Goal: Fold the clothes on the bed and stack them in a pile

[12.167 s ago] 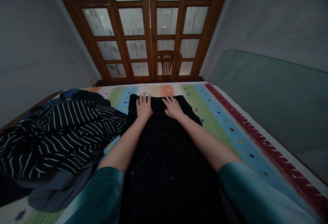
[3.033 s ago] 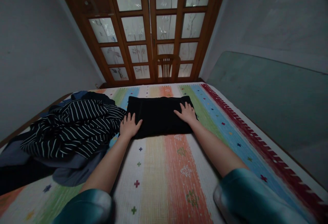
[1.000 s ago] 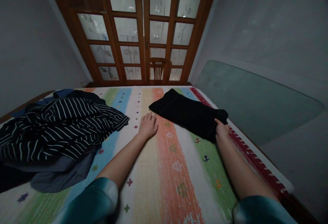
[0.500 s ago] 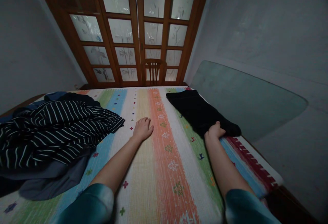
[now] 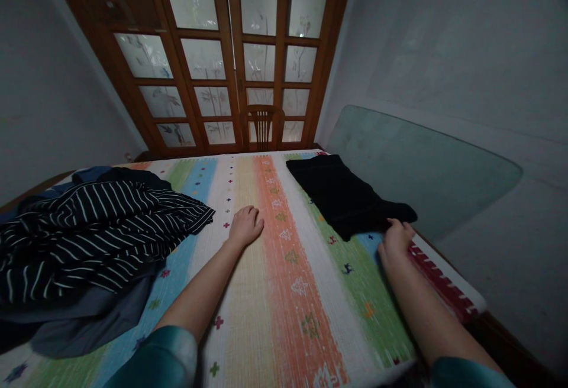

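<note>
My left hand (image 5: 245,226) rests on the striped tablecloth (image 5: 248,305), its fingers loosely bent and nothing held. At the right, my right hand (image 5: 396,239) pinches the near edge of a folded black garment (image 5: 341,191). The garment lies along the table's right side, with a narrow part reaching towards the wall. What kind of garment it is, I cannot tell. A black-and-white striped garment (image 5: 102,222) is heaped at the left, apart from my left hand.
Dark grey cloth (image 5: 97,326) lies under the striped heap, with blue cloth (image 5: 89,174) behind it. A wooden chair (image 5: 262,128) stands at the far end, before glass-paned doors (image 5: 199,60). A pale panel (image 5: 412,163) lines the right wall (image 5: 444,51).
My right hand has moved right along the black garment to its near right edge. The garment's near edge has shifted a little. My left hand stays put.
</note>
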### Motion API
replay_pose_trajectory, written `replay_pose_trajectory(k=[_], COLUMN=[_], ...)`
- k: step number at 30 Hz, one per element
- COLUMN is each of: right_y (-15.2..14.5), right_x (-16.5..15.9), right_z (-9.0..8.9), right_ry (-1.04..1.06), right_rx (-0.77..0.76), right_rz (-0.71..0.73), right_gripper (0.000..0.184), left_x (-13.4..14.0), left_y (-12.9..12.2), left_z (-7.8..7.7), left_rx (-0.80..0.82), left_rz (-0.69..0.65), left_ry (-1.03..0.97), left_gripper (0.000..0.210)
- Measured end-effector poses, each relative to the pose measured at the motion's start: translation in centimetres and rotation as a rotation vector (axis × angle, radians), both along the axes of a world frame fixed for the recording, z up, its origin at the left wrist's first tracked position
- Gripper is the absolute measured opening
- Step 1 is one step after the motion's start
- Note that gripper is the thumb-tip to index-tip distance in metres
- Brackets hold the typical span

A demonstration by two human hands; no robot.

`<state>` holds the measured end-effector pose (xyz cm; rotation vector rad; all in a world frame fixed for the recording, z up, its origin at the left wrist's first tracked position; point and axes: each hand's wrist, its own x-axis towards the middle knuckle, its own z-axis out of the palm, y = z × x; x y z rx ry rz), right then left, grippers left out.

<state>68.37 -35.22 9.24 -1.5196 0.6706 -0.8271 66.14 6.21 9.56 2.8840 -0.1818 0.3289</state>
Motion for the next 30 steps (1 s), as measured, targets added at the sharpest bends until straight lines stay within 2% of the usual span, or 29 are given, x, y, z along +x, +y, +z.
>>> replay_pose_trajectory(k=[2, 3, 4, 6, 8, 10, 12, 15, 17, 21, 24, 27, 30], right_y=[-0.8, -0.8, -0.4, 1.0, 3.1, 5.0, 6.5, 7.1, 6.9, 6.3, 7.0, 9.4, 13.2], right_x=[-0.4, -0.2, 0.2, 1.6, 3.5, 5.4, 6.8, 7.7, 7.8, 7.7, 7.7, 7.2, 6.1], right_z=[2.0, 3.0, 3.8, 5.0, 4.8, 3.5, 1.6, -0.7, -1.4, -1.2, -0.4, 0.6, 1.7], right_ry=[-0.027, -0.047, -0.065, -0.038, 0.096, 0.284, 0.430, 0.498, 0.517, 0.487, 0.489, 0.497, 0.399], right_rx=[-0.268, -0.423, -0.583, -0.846, -1.006, -1.055, -1.046, -1.042, -1.034, -1.027, -1.038, -1.117, -1.225], right_rz=[-0.195, -0.211, -0.135, 0.147, 0.424, 0.558, 0.610, 0.631, 0.635, 0.634, 0.633, 0.656, 0.758], right_gripper=[0.058, 0.059, 0.058, 0.050, 0.045, 0.052, 0.062, 0.070, 0.072, 0.070, 0.064, 0.062, 0.062], left_x=[0.0, 0.0, 0.0, 0.0, -0.1, -0.1, -0.2, -0.1, -0.1, -0.1, -0.5, -1.3, -2.3], left_y=[0.0, 0.0, 0.0, 0.0, 0.0, 0.0, 0.1, 0.1, 0.1, 0.2, 0.2, 0.5, 1.2], left_z=[0.0, 0.0, 0.0, 0.0, 0.1, 0.1, 0.2, 0.1, 0.0, -0.2, -0.1, 0.0, 0.1], left_rx=[0.003, 0.004, 0.005, 0.003, 0.000, -0.004, -0.007, -0.005, -0.002, -0.007, 0.011, 0.054, 0.080], left_rz=[-0.002, -0.002, -0.002, 0.000, 0.000, 0.003, 0.006, 0.001, -0.003, -0.002, -0.018, -0.047, -0.048], left_ry=[-0.004, -0.005, -0.005, -0.003, 0.002, 0.006, 0.008, 0.008, 0.002, -0.005, 0.011, 0.046, 0.076], left_gripper=[0.036, 0.036, 0.036, 0.036, 0.037, 0.036, 0.036, 0.036, 0.037, 0.036, 0.037, 0.043, 0.048])
